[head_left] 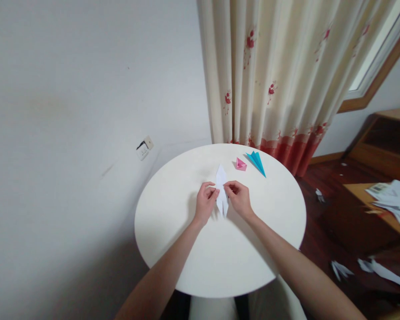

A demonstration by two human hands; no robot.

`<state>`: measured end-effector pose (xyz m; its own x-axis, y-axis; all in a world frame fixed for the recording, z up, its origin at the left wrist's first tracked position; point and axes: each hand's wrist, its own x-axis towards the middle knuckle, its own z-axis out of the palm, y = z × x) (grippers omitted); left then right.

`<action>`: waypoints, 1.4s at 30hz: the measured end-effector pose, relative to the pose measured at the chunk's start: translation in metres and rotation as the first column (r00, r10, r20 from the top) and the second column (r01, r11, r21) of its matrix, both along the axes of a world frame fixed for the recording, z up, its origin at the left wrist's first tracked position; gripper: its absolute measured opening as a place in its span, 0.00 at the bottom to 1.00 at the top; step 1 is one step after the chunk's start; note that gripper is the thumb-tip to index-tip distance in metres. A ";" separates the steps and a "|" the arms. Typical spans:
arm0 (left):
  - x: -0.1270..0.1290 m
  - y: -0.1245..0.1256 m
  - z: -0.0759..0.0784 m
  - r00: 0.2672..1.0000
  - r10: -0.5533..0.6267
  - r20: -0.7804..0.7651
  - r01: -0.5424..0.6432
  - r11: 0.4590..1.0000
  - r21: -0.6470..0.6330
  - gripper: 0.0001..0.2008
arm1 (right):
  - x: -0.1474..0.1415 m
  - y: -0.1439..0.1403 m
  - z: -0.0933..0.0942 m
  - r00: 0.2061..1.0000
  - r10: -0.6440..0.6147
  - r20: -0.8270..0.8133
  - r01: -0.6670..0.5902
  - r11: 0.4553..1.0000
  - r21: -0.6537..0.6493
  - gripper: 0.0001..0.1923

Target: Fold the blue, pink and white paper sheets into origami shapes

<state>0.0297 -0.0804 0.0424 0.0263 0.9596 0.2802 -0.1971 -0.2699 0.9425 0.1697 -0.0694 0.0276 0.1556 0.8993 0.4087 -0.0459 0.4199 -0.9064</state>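
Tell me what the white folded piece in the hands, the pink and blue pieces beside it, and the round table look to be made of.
White folded piece: thin matte paper, going by its sharp creases and pointed tips; left hand and right hand pinch it.
Pink piece and blue piece: coloured paper, likewise crisply folded.
Round table: smooth off-white top, faint sheen; probably laminate or painted board, unclear which.

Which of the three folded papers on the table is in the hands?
The white one, pinched by both hands; the pink and blue pieces lie untouched beyond.
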 end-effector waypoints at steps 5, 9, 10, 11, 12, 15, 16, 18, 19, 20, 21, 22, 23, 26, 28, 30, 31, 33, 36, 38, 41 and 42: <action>0.000 0.002 -0.002 1.000 -0.001 0.005 0.001 0.998 -0.056 0.28 | -0.001 0.000 0.001 0.993 -0.060 -0.106 0.061 0.998 -0.003 0.17; 0.000 0.006 -0.007 1.000 -0.005 0.025 0.008 0.991 -0.131 0.20 | -0.003 -0.001 0.002 0.989 0.005 -0.146 -0.010 0.999 -0.030 0.21; 0.000 0.006 -0.007 1.000 0.002 0.026 0.002 0.991 -0.132 0.18 | -0.004 -0.002 0.002 0.989 0.024 -0.148 -0.030 0.999 -0.039 0.22; 0.000 0.006 -0.007 1.000 0.014 0.026 -0.011 0.993 -0.121 0.18 | -0.004 -0.002 0.002 0.988 0.038 -0.149 -0.046 0.998 -0.047 0.22; -0.001 0.006 -0.006 0.999 0.027 0.023 -0.024 0.995 -0.101 0.18 | -0.004 -0.002 0.002 0.988 0.045 -0.147 -0.053 0.997 -0.053 0.21; -0.001 0.005 -0.003 0.999 0.032 0.000 -0.032 0.999 -0.029 0.23 | -0.004 -0.001 0.001 0.991 0.022 -0.133 -0.029 0.998 -0.050 0.17; -0.001 0.004 -0.001 1.000 0.023 -0.006 -0.023 1.000 -0.015 0.22 | -0.004 0.000 0.001 0.992 0.011 -0.126 -0.017 0.999 -0.047 0.15; -0.002 0.004 0.000 1.000 0.012 -0.007 -0.012 1.000 -0.018 0.20 | -0.003 0.001 0.000 0.993 -0.006 -0.118 0.000 0.999 -0.049 0.13; -0.002 0.004 0.001 1.000 0.016 -0.003 -0.016 1.000 -0.027 0.18 | -0.003 0.001 0.000 0.993 -0.008 -0.115 0.002 0.999 -0.054 0.12; -0.003 0.004 0.001 1.000 0.022 -0.001 -0.022 0.999 -0.035 0.17 | -0.003 0.001 0.000 0.994 -0.002 -0.111 -0.004 0.998 -0.058 0.12; -0.004 0.005 0.000 1.000 0.028 -0.004 -0.028 0.999 -0.041 0.16 | -0.002 0.000 0.001 0.995 0.013 -0.101 -0.019 0.998 -0.059 0.12; -0.004 0.005 0.000 0.999 0.034 -0.011 -0.034 0.998 -0.044 0.14 | -0.002 0.000 0.001 0.996 0.039 -0.083 -0.044 0.997 -0.056 0.13; -0.005 0.006 -0.001 0.999 0.037 -0.019 -0.038 0.998 -0.044 0.13 | -0.002 -0.001 0.002 0.996 0.072 -0.058 -0.075 0.996 -0.051 0.13; -0.007 0.006 -0.002 0.999 0.020 -0.034 -0.021 0.999 -0.043 0.11 | 0.001 -0.004 0.003 0.989 0.147 0.009 -0.147 0.988 -0.037 0.12; -0.009 0.007 -0.001 0.999 -0.021 -0.043 0.019 0.998 -0.056 0.11 | 0.003 -0.004 0.004 0.989 0.145 0.017 -0.144 0.989 -0.035 0.12; -0.011 0.007 0.000 0.995 -0.055 -0.077 0.050 0.996 -0.072 0.10 | 0.007 -0.003 0.004 0.991 0.132 0.020 -0.132 0.991 -0.014 0.11; -0.012 0.008 0.001 0.994 -0.054 -0.096 0.047 0.996 -0.070 0.10 | 0.008 -0.002 0.003 0.990 0.135 0.030 -0.135 0.991 0.009 0.10; -0.014 0.008 0.002 0.993 -0.021 -0.116 0.014 0.998 -0.054 0.09 | 0.012 0.001 0.002 0.985 0.156 0.069 -0.161 0.985 0.066 0.10; -0.016 0.008 0.002 0.998 -0.008 -0.062 0.004 0.998 -0.062 0.09 | 0.015 0.001 0.002 0.974 0.178 0.141 -0.195 0.973 0.122 0.12; -0.015 0.007 0.001 0.999 -0.048 -0.020 0.046 0.996 -0.082 0.12 | 0.017 -0.001 0.003 0.967 0.180 0.179 -0.205 0.970 0.133 0.14; -0.013 0.005 0.002 0.997 -0.057 -0.051 0.054 0.997 -0.062 0.12 | 0.018 -0.005 0.006 0.958 0.193 0.214 -0.227 0.962 0.150 0.16; -0.013 0.004 0.003 0.996 -0.045 -0.078 0.041 0.998 -0.050 0.12 | 0.019 -0.006 0.006 0.955 0.197 0.222 -0.234 0.960 0.157 0.16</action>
